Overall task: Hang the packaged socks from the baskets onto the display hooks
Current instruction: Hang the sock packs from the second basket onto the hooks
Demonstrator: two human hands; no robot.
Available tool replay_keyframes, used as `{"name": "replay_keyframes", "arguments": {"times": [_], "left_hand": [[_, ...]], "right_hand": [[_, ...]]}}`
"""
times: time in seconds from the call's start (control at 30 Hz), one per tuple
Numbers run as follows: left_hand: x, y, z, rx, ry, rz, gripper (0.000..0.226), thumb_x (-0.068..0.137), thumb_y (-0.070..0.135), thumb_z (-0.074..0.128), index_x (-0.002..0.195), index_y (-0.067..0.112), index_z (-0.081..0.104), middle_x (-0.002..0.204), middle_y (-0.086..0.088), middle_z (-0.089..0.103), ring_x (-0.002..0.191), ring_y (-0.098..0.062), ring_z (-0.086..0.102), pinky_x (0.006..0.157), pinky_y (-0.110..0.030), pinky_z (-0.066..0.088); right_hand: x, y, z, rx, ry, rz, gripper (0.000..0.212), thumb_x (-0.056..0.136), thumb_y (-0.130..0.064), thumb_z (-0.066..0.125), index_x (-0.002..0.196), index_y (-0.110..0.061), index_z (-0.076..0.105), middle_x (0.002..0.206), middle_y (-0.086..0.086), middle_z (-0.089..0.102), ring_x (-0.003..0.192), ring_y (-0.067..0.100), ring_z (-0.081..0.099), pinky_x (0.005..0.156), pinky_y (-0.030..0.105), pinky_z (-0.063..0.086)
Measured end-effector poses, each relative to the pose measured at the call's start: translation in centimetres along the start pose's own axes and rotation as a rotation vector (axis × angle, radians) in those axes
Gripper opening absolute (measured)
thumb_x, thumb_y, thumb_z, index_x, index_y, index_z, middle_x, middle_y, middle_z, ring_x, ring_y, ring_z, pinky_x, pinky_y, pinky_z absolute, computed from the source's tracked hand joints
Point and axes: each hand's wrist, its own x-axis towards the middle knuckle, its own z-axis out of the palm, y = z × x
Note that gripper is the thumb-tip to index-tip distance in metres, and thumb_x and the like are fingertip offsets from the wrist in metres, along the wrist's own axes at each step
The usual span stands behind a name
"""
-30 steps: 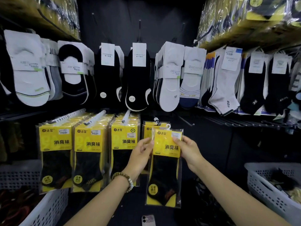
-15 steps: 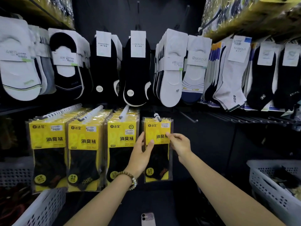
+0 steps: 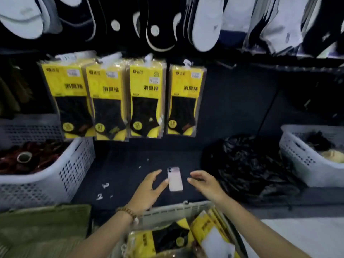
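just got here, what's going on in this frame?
A person is restocking a sock display. Four stacks of yellow-and-black packaged socks hang on the display hooks. The left hand and right hand are both open and empty, low over the dark shelf either side of a pink phone, just beyond the grey plastic basket holding more yellow packs. No pack is picked up yet.

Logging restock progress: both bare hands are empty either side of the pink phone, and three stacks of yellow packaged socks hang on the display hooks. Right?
Not quite. The head view shows four stacks of yellow packaged socks on the display hooks, not three. The left hand and right hand are empty either side of the pink phone.
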Motion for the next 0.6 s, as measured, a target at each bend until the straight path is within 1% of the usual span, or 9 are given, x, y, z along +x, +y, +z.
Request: {"name": "replay_keyframes", "arguments": {"times": [0.07,0.13,0.17,0.23,0.3,0.37,0.43,0.5,0.6], "left_hand": [[-3.6,-4.6,2.1,-0.016,-0.042,-0.159,0.059,0.091,0.044,0.053,0.143,0.022,0.036,0.135,0.004,0.043,0.114,-0.012,0.053,0.082,-0.014,0.045],[-7.0,-8.4,3.8,-0.023,-0.01,-0.305,0.057,0.09,0.043,0.057,0.139,0.016,0.043,0.12,-0.002,0.055,0.093,-0.019,0.061,0.072,-0.019,0.049],[-8.3,-10.2,4.5,-0.019,0.015,-0.366,0.061,0.087,0.048,0.058,0.136,0.012,0.047,0.123,-0.005,0.057,0.1,-0.024,0.061,0.084,-0.029,0.05],[-10.3,-13.3,5.2,0.061,0.003,-0.475,0.069,0.086,0.053,0.058,0.137,0.009,0.045,0.138,-0.01,0.05,0.121,-0.026,0.052,0.103,-0.035,0.04],[-11.5,-15.7,5.3,0.202,-0.112,-0.53,0.062,0.089,0.05,0.056,0.136,0.012,0.044,0.14,-0.009,0.048,0.125,-0.024,0.049,0.102,-0.029,0.038],[-12.4,-17.3,5.0,0.306,-0.272,-0.505,0.039,0.088,0.051,0.057,0.114,0.023,0.053,0.123,-0.006,0.059,0.112,-0.019,0.056,0.09,-0.024,0.042],[-13.2,-18.2,4.5,0.361,-0.356,-0.444,0.031,0.084,0.05,0.062,0.101,0.025,0.061,0.105,0.002,0.062,0.098,-0.012,0.06,0.08,-0.016,0.044],[-13.7,-18.8,4.3,0.332,-0.355,-0.419,0.038,0.078,0.049,0.069,0.102,0.02,0.07,0.097,0.005,0.064,0.091,-0.008,0.06,0.071,-0.007,0.042],[-13.9,-18.6,4.4,0.275,-0.361,-0.44,0.041,0.073,0.049,0.074,0.093,0.014,0.068,0.093,-0.001,0.063,0.091,-0.016,0.061,0.077,-0.02,0.047]], "right_hand": [[-2.5,5.2,2.5,-0.013,-0.036,0.126,0.029,0.085,-0.007,0.068,0.111,0.003,0.06,0.093,0.002,0.059,0.087,0.006,0.061,0.067,0.007,0.044],[-5.0,9.8,4.4,-0.049,-0.105,0.273,0.017,0.086,-0.008,0.068,0.099,0.0,0.061,0.08,0.0,0.055,0.074,0.005,0.057,0.058,0.009,0.039],[-6.1,11.4,4.9,-0.088,-0.172,0.334,0.011,0.087,-0.012,0.068,0.083,-0.006,0.059,0.071,-0.004,0.054,0.066,0.007,0.054,0.055,0.012,0.037],[-7.3,14.0,5.5,-0.145,-0.325,0.401,0.031,0.089,-0.013,0.065,0.063,-0.016,0.05,0.052,-0.013,0.053,0.051,-0.001,0.051,0.049,0.01,0.035],[-7.7,15.0,5.4,-0.207,-0.444,0.417,0.021,0.09,-0.013,0.064,0.071,-0.019,0.057,0.067,-0.012,0.06,0.066,-0.001,0.055,0.055,0.006,0.037],[-7.7,15.4,4.9,-0.295,-0.532,0.42,0.006,0.089,-0.017,0.066,0.092,-0.013,0.063,0.09,-0.003,0.06,0.09,0.008,0.055,0.064,0.006,0.04],[-7.7,16.2,4.5,-0.397,-0.594,0.397,0.032,0.086,-0.019,0.07,0.108,0.003,0.063,0.1,0.01,0.061,0.101,0.017,0.058,0.074,0.017,0.046],[-8.2,16.5,4.4,-0.48,-0.578,0.356,0.049,0.08,-0.022,0.076,0.119,0.002,0.059,0.116,0.012,0.06,0.113,0.021,0.057,0.086,0.025,0.047],[-8.7,17.1,4.1,-0.569,-0.552,0.255,0.051,0.074,-0.027,0.081,0.116,-0.007,0.06,0.121,0.005,0.059,0.114,0.017,0.056,0.091,0.028,0.046]]}}
